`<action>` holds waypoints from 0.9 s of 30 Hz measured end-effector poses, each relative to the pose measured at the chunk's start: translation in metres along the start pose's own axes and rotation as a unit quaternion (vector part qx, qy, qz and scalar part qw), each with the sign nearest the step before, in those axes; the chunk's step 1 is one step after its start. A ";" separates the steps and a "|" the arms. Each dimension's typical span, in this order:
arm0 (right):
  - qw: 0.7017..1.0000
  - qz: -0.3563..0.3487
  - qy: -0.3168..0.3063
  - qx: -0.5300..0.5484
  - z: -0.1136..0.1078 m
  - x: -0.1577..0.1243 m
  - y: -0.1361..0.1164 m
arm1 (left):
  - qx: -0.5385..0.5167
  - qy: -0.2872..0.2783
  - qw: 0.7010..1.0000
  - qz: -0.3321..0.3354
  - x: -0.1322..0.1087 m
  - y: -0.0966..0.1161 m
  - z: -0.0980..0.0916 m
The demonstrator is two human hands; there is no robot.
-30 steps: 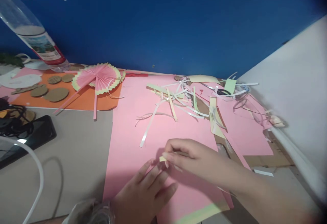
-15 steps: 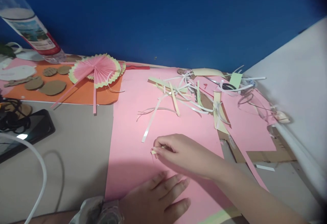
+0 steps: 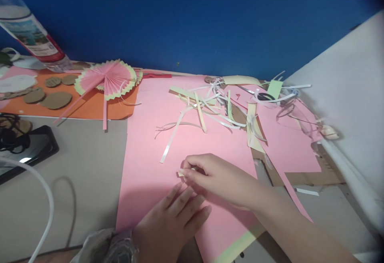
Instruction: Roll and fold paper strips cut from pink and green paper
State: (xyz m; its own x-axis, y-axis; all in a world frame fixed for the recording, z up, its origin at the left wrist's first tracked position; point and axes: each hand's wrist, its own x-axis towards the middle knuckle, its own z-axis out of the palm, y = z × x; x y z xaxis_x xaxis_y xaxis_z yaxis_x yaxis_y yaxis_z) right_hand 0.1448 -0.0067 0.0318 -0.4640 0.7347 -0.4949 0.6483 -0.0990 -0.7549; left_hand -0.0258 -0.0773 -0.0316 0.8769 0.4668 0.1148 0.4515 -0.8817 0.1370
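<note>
My right hand (image 3: pixel 207 171) is closed in a pinch, thumb against curled fingers, on a small pale yellow piece of paper (image 3: pixel 181 172). Only one end of that piece shows; the fingers hide the rest. Under both hands lies a large pink paper sheet (image 3: pixel 150 135) with a yellow-green strip (image 3: pixel 240 243) along its near edge. My left hand (image 3: pixel 172 225) rests palm down on the sheet, fingers stretched and slightly apart, its tips just below the right hand. Round the left wrist sits a clear, shiny band (image 3: pixel 121 248), perhaps a tape roll.
Tangled paper strips (image 3: pixel 210 103) lie behind the hands. A pink folded-paper fan (image 3: pixel 108 77) and cardboard discs (image 3: pixel 57 100) rest on orange paper (image 3: pixel 90 109). A bottle (image 3: pixel 36 39) leans at back left, near a phone (image 3: pixel 36 147) and white cable (image 3: pixel 49 199). Blue wall (image 3: pixel 180 23) behind.
My left hand has slid forward and left, closer to the right hand. The right hand keeps its pinch on the yellow paper. The whole view has shifted slightly.
</note>
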 end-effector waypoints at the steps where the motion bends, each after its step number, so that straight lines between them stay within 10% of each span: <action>1: 1.000 0.000 -0.001 -0.003 0.001 0.002 0.000 | -0.004 -0.008 1.000 0.000 0.000 0.001 0.000; 8: 0.996 -0.036 0.017 -0.077 0.003 0.011 0.000 | 0.019 -0.047 0.998 -0.030 -0.023 -0.010 -0.014; 27: 0.982 0.002 0.016 -0.188 0.012 0.017 -0.001 | -0.010 0.059 0.994 -0.092 -0.023 -0.018 -0.016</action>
State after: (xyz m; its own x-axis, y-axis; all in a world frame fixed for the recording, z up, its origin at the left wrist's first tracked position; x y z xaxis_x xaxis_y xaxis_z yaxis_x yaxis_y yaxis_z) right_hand 0.1292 -0.0023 0.0193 -0.4451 0.7561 -0.4798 0.8301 0.1473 -0.5379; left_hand -0.0569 -0.0711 -0.0206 0.7539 0.6253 0.2014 0.5973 -0.7801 0.1860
